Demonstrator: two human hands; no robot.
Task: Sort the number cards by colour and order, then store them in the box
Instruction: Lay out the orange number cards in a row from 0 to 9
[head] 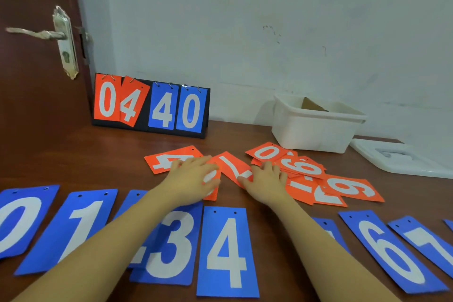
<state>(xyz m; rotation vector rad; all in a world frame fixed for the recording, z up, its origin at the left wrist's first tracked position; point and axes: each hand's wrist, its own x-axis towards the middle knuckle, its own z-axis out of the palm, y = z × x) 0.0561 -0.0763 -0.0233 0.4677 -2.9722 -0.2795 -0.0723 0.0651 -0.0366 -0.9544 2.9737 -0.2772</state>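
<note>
Both hands lie flat, fingers nearly straight, on loose orange number cards at the middle of a brown table (73, 154). The left hand (193, 179) presses palm-down on an orange card (212, 187) of which only a strip shows, its fingertips reaching an orange 4 card (164, 159) at ten o'clock from it. The right hand (266, 183) rests its fingers on the near end of an orange 1 card (232, 167), whose long axis runs from eleven o'clock to five o'clock. Neither hand grips anything.

At three o'clock from the hands, a loose overlapping heap of orange cards (318, 181) shows 0, 9, 6 and other digits, lying at mixed angles; their exact count cannot be told.

Along the near edge runs a row of blue number cards (226, 252), long axes pointing roughly toward twelve o'clock, punched holes away from the viewer: eight are visible, 0 to 7, two largely hidden under the forearms.

A white plastic box (316, 127) sits open at two o'clock, its lid (402, 159) beside it. A flip scoreboard (150, 105) reading 04 40 stands at eleven o'clock.
</note>
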